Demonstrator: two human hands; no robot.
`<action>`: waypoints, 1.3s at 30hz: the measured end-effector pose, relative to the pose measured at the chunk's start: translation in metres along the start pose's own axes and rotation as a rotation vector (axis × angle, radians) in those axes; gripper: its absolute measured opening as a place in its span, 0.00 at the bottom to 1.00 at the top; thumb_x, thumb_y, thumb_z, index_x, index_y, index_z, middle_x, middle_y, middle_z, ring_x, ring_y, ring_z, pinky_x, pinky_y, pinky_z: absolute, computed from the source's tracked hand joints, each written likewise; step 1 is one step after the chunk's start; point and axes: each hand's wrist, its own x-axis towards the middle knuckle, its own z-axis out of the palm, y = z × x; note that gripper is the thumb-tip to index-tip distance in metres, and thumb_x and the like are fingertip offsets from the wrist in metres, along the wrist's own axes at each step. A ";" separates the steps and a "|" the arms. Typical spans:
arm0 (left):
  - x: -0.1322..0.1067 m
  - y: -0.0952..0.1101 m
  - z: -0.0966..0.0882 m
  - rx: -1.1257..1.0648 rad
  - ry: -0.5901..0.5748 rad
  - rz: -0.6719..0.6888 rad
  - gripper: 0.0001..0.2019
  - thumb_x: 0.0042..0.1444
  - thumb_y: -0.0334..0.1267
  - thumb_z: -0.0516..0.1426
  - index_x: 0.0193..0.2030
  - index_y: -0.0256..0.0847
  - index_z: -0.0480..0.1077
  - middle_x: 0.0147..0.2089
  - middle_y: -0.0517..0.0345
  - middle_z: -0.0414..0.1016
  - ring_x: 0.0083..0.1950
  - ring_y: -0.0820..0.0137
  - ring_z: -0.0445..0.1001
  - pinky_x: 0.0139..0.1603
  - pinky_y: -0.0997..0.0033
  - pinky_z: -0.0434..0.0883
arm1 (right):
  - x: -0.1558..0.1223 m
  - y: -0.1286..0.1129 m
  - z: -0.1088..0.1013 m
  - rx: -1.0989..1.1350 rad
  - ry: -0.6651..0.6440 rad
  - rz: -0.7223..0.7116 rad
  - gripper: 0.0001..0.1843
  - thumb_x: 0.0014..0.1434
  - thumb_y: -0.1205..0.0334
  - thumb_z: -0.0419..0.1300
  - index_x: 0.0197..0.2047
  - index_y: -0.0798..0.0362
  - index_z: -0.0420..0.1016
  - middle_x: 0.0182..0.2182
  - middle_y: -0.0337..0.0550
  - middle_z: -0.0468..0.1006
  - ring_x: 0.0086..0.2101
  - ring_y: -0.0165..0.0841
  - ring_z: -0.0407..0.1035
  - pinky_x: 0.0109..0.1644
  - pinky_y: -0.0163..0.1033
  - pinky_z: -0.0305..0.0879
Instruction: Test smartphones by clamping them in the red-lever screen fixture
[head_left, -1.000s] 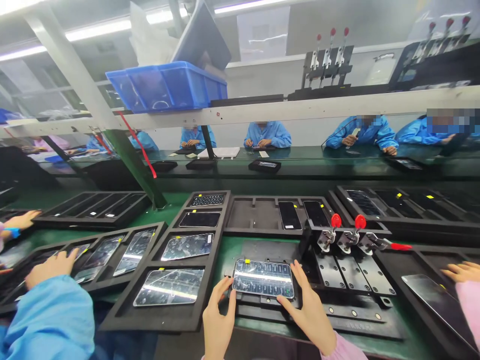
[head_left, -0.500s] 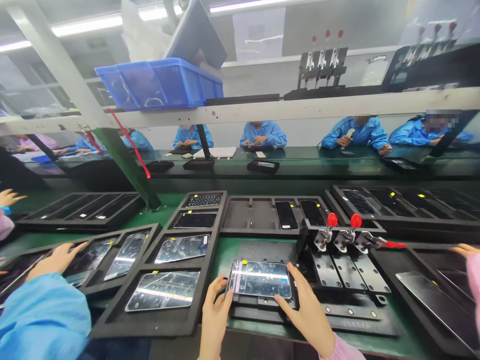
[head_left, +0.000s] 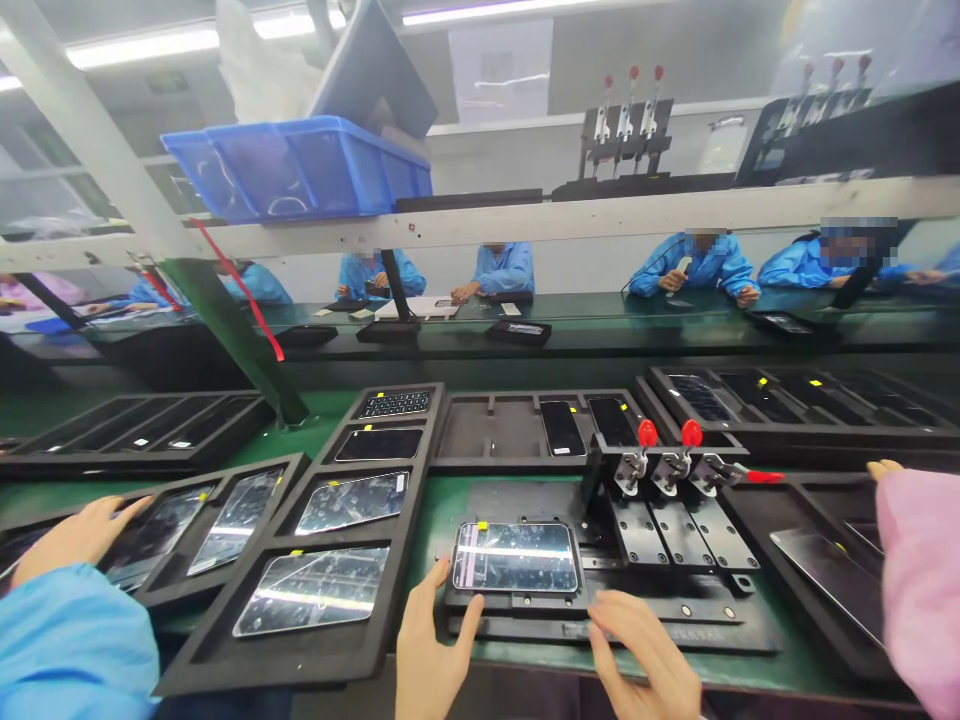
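A smartphone (head_left: 517, 557) with a yellow tab on its upper edge lies face up, screen lit, in the black clamp fixture (head_left: 697, 632). My left hand (head_left: 433, 640) is at the phone's left end, thumb and forefinger spread, the forefinger near the corner. Lower right of the phone, my right hand (head_left: 646, 655) hovers by the fixture's front edge, fingers bent and a little apart, with nothing visible in them. Red-knobbed toggle clamps (head_left: 670, 465) stand on the fixture right of the phone; two knobs point up and one red handle lies sideways.
Left of the fixture stands a black tray (head_left: 405, 560) of phones; another tray (head_left: 517, 462) lies behind. A co-worker's hand (head_left: 71, 545) reaches over phones at left, and a pink sleeve (head_left: 922, 580) is at right. Overhead, a shelf holds a blue bin (head_left: 292, 170).
My right hand has left the phone's right end and moved down and right. My left hand has loosened from the left end. The phone stays on the fixture; the view has shifted slightly.
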 end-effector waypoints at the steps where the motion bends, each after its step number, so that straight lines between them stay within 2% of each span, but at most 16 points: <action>1: -0.001 0.003 0.002 0.015 -0.012 0.034 0.26 0.46 0.45 0.61 0.54 0.46 0.65 0.53 0.50 0.71 0.54 0.55 0.67 0.57 0.53 0.60 | -0.001 -0.002 -0.005 0.011 0.038 -0.005 0.11 0.51 0.70 0.60 0.32 0.42 0.76 0.28 0.39 0.77 0.35 0.41 0.71 0.41 0.51 0.68; 5: -0.005 0.017 0.018 0.088 -0.097 0.149 0.20 0.47 0.44 0.60 0.49 0.48 0.69 0.52 0.51 0.72 0.53 0.53 0.68 0.62 0.44 0.46 | 0.003 -0.002 -0.029 0.024 0.224 -0.031 0.12 0.47 0.72 0.61 0.31 0.42 0.74 0.23 0.39 0.75 0.30 0.41 0.69 0.32 0.49 0.66; 7: -0.005 0.022 0.024 0.107 -0.080 0.172 0.19 0.49 0.43 0.59 0.49 0.48 0.69 0.51 0.52 0.73 0.53 0.54 0.68 0.63 0.43 0.41 | 0.006 0.002 -0.040 0.008 0.309 -0.062 0.12 0.47 0.72 0.61 0.31 0.43 0.73 0.23 0.40 0.73 0.28 0.40 0.68 0.31 0.47 0.65; 8: -0.005 0.023 0.026 0.103 -0.060 0.175 0.19 0.50 0.43 0.58 0.50 0.48 0.68 0.51 0.52 0.73 0.53 0.55 0.68 0.63 0.43 0.41 | 0.007 0.006 -0.046 -0.008 0.331 -0.078 0.12 0.48 0.72 0.60 0.32 0.44 0.73 0.23 0.41 0.73 0.28 0.39 0.67 0.30 0.46 0.64; 10: -0.002 0.022 0.027 0.097 -0.058 0.188 0.19 0.52 0.42 0.57 0.52 0.46 0.65 0.51 0.51 0.72 0.54 0.55 0.67 0.63 0.45 0.46 | 0.010 0.013 -0.056 -0.045 0.342 -0.123 0.11 0.48 0.72 0.59 0.32 0.45 0.72 0.22 0.41 0.72 0.27 0.37 0.66 0.29 0.43 0.64; 13: 0.005 0.015 0.027 0.151 -0.152 0.256 0.19 0.56 0.40 0.53 0.55 0.46 0.61 0.54 0.50 0.69 0.57 0.58 0.64 0.61 0.47 0.51 | 0.011 0.022 -0.067 -0.085 0.358 -0.217 0.09 0.48 0.73 0.60 0.32 0.50 0.73 0.23 0.40 0.71 0.27 0.33 0.67 0.27 0.38 0.64; 18: 0.019 0.015 0.040 0.295 -0.343 0.369 0.20 0.60 0.36 0.46 0.60 0.50 0.54 0.57 0.55 0.66 0.59 0.64 0.62 0.62 0.41 0.47 | 0.011 0.025 -0.074 -0.077 0.365 -0.214 0.07 0.50 0.75 0.60 0.33 0.55 0.73 0.27 0.41 0.69 0.26 0.28 0.66 0.26 0.33 0.63; 22: 0.031 0.025 0.053 0.325 -0.456 0.419 0.24 0.60 0.31 0.43 0.62 0.53 0.48 0.49 0.59 0.71 0.53 0.68 0.67 0.62 0.37 0.44 | 0.010 0.024 -0.075 -0.080 0.355 -0.201 0.07 0.51 0.75 0.59 0.34 0.56 0.72 0.27 0.41 0.69 0.29 0.29 0.66 0.24 0.32 0.62; 25: 0.038 0.026 0.052 0.348 -0.462 0.419 0.24 0.60 0.30 0.43 0.62 0.54 0.48 0.45 0.60 0.73 0.50 0.68 0.69 0.61 0.33 0.41 | 0.009 0.024 -0.077 -0.087 0.350 -0.201 0.07 0.51 0.75 0.59 0.34 0.56 0.72 0.27 0.41 0.69 0.29 0.28 0.66 0.25 0.32 0.62; 28: 0.041 0.019 0.042 0.375 -0.433 0.387 0.24 0.60 0.31 0.43 0.62 0.54 0.48 0.45 0.60 0.73 0.51 0.67 0.69 0.60 0.31 0.41 | 0.008 0.028 -0.078 -0.089 0.350 -0.192 0.07 0.52 0.75 0.59 0.34 0.56 0.72 0.28 0.42 0.69 0.30 0.29 0.66 0.27 0.32 0.63; 30: 0.042 0.012 0.033 0.384 -0.410 0.359 0.24 0.61 0.32 0.43 0.63 0.53 0.46 0.50 0.57 0.71 0.54 0.65 0.67 0.60 0.32 0.43 | 0.007 0.032 -0.078 -0.087 0.353 -0.194 0.07 0.52 0.75 0.59 0.34 0.56 0.72 0.27 0.41 0.69 0.29 0.29 0.66 0.28 0.33 0.63; 32: 0.042 0.007 0.025 0.377 -0.387 0.352 0.25 0.61 0.33 0.43 0.64 0.52 0.43 0.58 0.54 0.64 0.60 0.64 0.61 0.61 0.35 0.46 | 0.007 0.035 -0.079 -0.088 0.356 -0.191 0.08 0.51 0.75 0.59 0.34 0.56 0.72 0.27 0.41 0.69 0.29 0.29 0.66 0.28 0.34 0.64; 35: 0.041 0.005 0.019 0.320 -0.353 0.384 0.25 0.61 0.34 0.44 0.64 0.49 0.43 0.64 0.53 0.55 0.65 0.65 0.54 0.63 0.46 0.52 | 0.018 0.028 -0.083 -0.100 0.380 -0.219 0.09 0.50 0.76 0.59 0.34 0.55 0.72 0.27 0.40 0.70 0.28 0.30 0.66 0.28 0.35 0.64; 37: 0.039 0.009 0.019 0.283 -0.349 0.397 0.24 0.61 0.36 0.45 0.64 0.47 0.45 0.64 0.53 0.56 0.64 0.66 0.55 0.63 0.53 0.56 | 0.041 0.014 -0.085 -0.126 0.380 -0.299 0.10 0.50 0.76 0.59 0.34 0.54 0.72 0.27 0.39 0.71 0.29 0.31 0.67 0.30 0.37 0.65; 39: 0.038 0.016 0.021 0.272 -0.372 0.407 0.22 0.61 0.37 0.45 0.63 0.47 0.48 0.62 0.53 0.58 0.64 0.67 0.56 0.63 0.56 0.58 | 0.079 -0.002 -0.083 -0.189 0.326 -0.388 0.12 0.50 0.76 0.59 0.37 0.53 0.72 0.29 0.40 0.73 0.32 0.32 0.69 0.37 0.39 0.66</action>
